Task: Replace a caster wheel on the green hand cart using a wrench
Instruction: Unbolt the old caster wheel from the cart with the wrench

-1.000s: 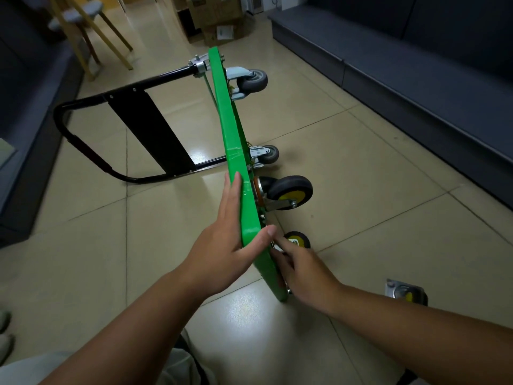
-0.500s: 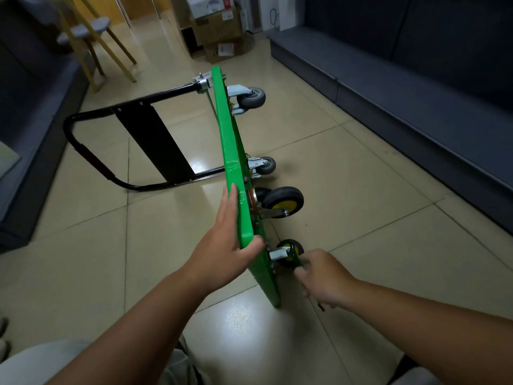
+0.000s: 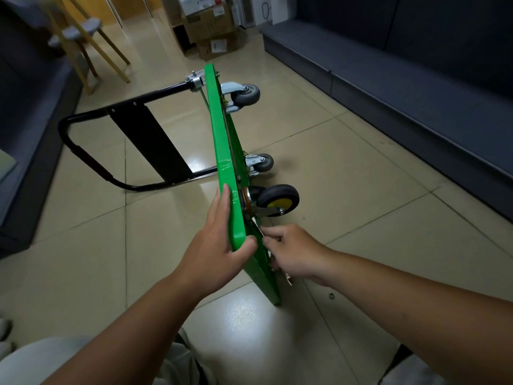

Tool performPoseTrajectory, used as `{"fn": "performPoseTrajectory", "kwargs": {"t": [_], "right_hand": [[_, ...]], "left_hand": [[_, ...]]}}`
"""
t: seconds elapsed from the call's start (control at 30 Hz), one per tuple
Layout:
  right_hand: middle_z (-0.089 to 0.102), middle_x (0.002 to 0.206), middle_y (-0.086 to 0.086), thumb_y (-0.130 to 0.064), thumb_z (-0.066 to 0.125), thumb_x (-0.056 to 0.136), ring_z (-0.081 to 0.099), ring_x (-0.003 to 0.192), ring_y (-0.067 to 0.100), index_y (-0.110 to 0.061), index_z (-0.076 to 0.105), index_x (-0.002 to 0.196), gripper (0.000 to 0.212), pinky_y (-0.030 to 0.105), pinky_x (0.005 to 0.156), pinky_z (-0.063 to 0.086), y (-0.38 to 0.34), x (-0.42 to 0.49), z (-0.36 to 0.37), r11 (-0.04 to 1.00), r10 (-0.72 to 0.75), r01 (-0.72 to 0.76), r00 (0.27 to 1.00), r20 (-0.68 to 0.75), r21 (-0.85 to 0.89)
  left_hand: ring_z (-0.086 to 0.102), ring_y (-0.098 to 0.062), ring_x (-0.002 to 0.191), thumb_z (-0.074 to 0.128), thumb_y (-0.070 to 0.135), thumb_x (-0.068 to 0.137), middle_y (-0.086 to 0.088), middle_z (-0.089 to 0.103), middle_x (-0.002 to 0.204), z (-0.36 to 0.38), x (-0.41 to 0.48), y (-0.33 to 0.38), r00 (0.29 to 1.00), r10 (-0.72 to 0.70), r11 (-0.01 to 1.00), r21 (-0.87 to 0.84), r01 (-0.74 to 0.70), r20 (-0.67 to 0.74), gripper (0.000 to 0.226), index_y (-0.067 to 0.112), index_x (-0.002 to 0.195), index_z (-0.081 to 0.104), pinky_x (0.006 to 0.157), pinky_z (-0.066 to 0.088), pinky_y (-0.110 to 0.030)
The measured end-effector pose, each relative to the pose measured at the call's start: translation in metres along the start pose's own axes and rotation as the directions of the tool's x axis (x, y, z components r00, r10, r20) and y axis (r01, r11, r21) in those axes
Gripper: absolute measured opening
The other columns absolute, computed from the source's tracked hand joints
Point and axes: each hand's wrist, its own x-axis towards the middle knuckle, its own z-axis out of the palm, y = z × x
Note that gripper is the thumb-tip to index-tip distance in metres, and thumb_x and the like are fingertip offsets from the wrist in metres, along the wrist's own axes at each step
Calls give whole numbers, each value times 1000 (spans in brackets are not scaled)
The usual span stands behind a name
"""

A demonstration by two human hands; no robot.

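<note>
On the tiled floor [image 3: 361, 190], the upended green hand cart [image 3: 222, 140] is pinched at its rim by the left hand [image 3: 213, 254], a metal tool [image 3: 288, 279] being gripped in the curled right hand [image 3: 297, 254].

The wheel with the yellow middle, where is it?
In the head view, the yellow-hubbed wheel sticks out on the right of the green cart deck, between the right hand and a small grey wheel.

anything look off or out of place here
The green cart stands tipped on its long edge, steadied by the left hand. One wheel is black and yellow, unlike the grey wheels. A small ring lies loose on the floor.
</note>
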Motion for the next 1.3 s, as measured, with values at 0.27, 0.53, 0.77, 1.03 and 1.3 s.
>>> {"fn": "performPoseTrajectory", "kwargs": {"t": [0.27, 0.53, 0.77, 1.03, 1.3], "right_hand": [[74, 100, -11, -23, 50, 107, 70, 85, 4, -41, 39, 153, 51, 26, 74, 59, 37, -1, 21, 976, -212, 211, 977, -9, -58], [72, 102, 12, -26, 50, 106, 66, 89, 31, -44, 39, 151, 50, 44, 74, 55, 50, 32, 22, 858, -283, 201, 953, -108, -473], [70, 97, 14, -22, 50, 100, 67, 89, 31, -12, 64, 121, 27, 37, 75, 54, 58, -5, 0, 800, 74, -103, 995, -74, -591], [60, 61, -2, -20, 50, 103, 57, 49, 9, -15, 72, 91, 26, 17, 39, 37, -21, -8, -7, 991, 135, -134, 987, -91, 13], [66, 70, -8, -23, 45, 107, 60, 57, 3, -21, 76, 107, 31, 15, 49, 45, -31, -13, -9, 996, 89, -89, 996, 25, -27]], "left_hand": [[58, -20, 118, 48, 55, 86, 21, -7, 170, 2, 0, -10, 1000, -16, 999, 37, 15, 18, 101, 40, 161, -18, 88, 59, -41], [61, -17, 111, 42, 69, 83, 22, -8, 170, -1, -2, -16, 1000, 11, 999, 47, -12, 26, 101, 44, 159, -20, 85, 61, -38], [62, -8, 102, 42, 77, 79, 21, -2, 170, -2, 0, -13, 999, 44, 996, 73, -45, 7, 105, 41, 162, -14, 75, 61, -28], [63, -15, 96, 37, 80, 78, 19, -1, 168, 3, 4, -11, 1000, 29, 987, 161, -29, 2, 106, 41, 161, -16, 76, 60, -32], [63, -14, 95, 42, 73, 83, 20, -5, 168, 7, 6, -13, 999, 34, 990, 140, -33, -7, 104, 39, 160, -18, 74, 58, -26]]}}
